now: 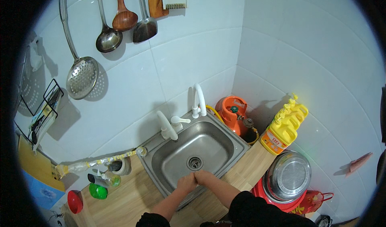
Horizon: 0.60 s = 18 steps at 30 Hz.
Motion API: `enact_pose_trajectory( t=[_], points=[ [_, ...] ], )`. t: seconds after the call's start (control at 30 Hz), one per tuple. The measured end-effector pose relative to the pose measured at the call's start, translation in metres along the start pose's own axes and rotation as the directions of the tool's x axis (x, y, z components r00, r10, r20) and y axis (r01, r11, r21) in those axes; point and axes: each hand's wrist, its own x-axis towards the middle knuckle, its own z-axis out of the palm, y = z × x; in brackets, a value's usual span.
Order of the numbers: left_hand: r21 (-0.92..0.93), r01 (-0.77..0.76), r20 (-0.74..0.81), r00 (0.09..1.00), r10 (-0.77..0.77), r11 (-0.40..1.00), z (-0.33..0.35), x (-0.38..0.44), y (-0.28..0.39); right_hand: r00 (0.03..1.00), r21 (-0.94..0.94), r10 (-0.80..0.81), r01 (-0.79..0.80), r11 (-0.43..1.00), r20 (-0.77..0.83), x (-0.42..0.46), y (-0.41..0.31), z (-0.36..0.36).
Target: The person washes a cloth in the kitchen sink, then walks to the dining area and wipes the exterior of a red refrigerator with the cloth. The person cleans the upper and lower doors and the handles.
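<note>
Over the near side of a stainless steel sink (208, 133), my left hand (186, 182) and my right hand (205, 178) meet, knuckles together. Both sets of fingers look curled in. Only the backs of the hands show, so whatever lies inside them is hidden. Just beyond them is the drain strainer (195, 162) in the basin floor. A white gooseneck faucet (199, 100) rises at the sink's far corner. On the rear left rim stand a thick white spout (166, 126) and a white lever handle (180, 120). No running water can be made out.
An orange gas cylinder (233, 115) stands behind the sink. Yellow detergent jugs (282, 133) and an upturned metal basin (289, 175) are on the right. The wood-look counter (141, 190) holds a red bowl (75, 201) and small bottles at left. A skimmer (83, 77) and ladles hang above.
</note>
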Motion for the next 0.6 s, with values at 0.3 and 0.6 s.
enact_pose_trajectory(
  t=[0.3, 0.6],
  points=[
    [-0.105, -0.128, -0.282, 0.955, 0.094, 0.986, -0.021, -0.006, -0.019, 0.978, 0.553, -0.104, 0.189, 0.811, -0.182, -0.015, 0.011, -0.026],
    [-0.851, 0.477, 0.524, 0.799, 0.295, 0.221, -0.04, -0.016, -0.027, 0.618, -0.38, -0.646, 0.522, 0.764, -0.448, -0.067, -0.023, -0.045]
  ],
)
